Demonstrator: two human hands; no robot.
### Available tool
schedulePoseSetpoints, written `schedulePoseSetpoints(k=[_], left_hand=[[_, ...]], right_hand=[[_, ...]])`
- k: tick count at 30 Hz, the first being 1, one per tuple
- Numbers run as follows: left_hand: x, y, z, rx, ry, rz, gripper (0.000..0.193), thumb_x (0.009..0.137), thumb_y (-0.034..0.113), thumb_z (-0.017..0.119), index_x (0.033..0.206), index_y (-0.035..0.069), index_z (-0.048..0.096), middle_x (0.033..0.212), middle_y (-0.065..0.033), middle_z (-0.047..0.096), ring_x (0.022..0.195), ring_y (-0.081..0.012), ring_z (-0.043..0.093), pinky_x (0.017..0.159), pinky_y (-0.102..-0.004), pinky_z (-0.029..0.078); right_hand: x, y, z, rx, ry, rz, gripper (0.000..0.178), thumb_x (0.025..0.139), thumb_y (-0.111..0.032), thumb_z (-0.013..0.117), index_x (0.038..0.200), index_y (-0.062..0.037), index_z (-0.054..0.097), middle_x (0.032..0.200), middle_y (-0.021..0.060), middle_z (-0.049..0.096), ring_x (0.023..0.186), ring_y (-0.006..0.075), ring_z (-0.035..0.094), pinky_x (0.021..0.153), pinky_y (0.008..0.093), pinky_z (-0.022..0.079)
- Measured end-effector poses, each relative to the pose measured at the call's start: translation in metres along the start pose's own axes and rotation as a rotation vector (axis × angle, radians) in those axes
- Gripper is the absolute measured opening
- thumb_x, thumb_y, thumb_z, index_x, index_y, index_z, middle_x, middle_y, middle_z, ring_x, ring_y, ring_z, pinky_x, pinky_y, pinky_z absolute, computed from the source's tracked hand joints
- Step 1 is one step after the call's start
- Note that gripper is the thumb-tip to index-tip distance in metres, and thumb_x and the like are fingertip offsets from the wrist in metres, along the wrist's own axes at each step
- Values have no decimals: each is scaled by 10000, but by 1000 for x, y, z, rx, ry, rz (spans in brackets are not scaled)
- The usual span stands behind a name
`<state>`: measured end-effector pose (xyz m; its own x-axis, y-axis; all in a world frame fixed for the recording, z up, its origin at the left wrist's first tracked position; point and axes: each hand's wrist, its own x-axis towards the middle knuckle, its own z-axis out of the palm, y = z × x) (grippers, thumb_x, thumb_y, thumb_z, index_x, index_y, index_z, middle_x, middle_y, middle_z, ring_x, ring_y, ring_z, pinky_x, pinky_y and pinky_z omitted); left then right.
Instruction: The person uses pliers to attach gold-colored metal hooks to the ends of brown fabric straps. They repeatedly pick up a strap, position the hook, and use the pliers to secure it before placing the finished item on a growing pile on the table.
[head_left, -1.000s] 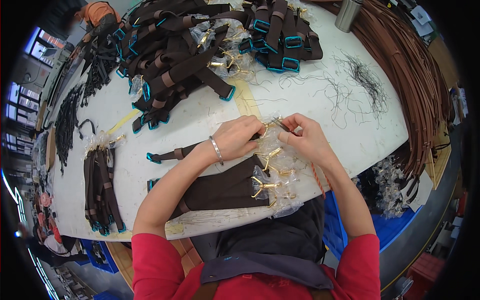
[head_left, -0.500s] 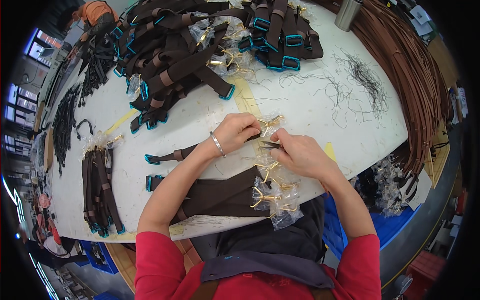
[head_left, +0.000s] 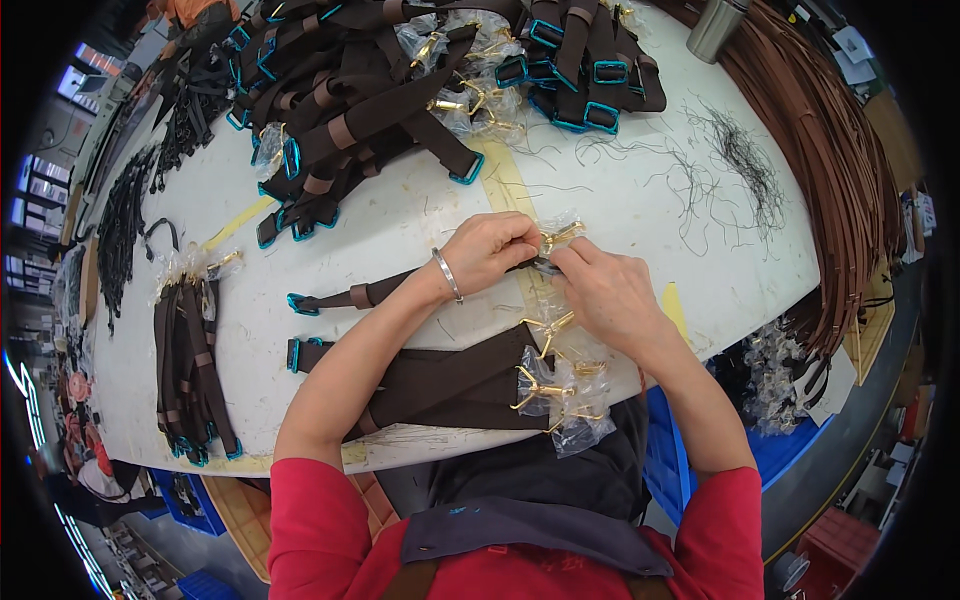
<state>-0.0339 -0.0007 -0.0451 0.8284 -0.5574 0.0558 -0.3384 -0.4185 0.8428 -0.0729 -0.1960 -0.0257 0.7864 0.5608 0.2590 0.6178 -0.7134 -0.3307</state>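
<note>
Beyond lie heaped straps point(head_left: 390, 108) and threads point(head_left: 742, 165); left hand point(head_left: 488, 252) pinches a brown strap point(head_left: 385, 288), right hand point(head_left: 612, 295) dark snips point(head_left: 546, 266).

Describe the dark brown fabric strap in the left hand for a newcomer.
Find the white worktable, then the left hand wearing a silver metal bangle. From its grip the dark brown fabric strap runs left, partly hidden by the forearm, to a shiny blue buckle. Unlike the overlapping dark brown fabric straps nearer the table edge, it lies alone.
</note>
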Motion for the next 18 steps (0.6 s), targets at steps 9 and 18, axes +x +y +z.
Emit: schedulePoseSetpoints(k=[9,18], left_hand=[[0,1,0,-29,-6,9,71,834,66,558,867,6,578,772,-62,579,699,-133,534,642,-264,432],[1,-1,1,-10,-2,20,64,833,65,558,858,9,577,768,-62,579,695,-135,532,641,-266,432]], right_hand=[[30,12,-23,35,-281,-50,122,747,-112,598,854,-54,604,826,76,607,769,272,614,650,399,471],[32,20,-23,22,-285,-140,144,744,-118,603,882,-83,619,835,56,615,761,264,608,639,388,466]])
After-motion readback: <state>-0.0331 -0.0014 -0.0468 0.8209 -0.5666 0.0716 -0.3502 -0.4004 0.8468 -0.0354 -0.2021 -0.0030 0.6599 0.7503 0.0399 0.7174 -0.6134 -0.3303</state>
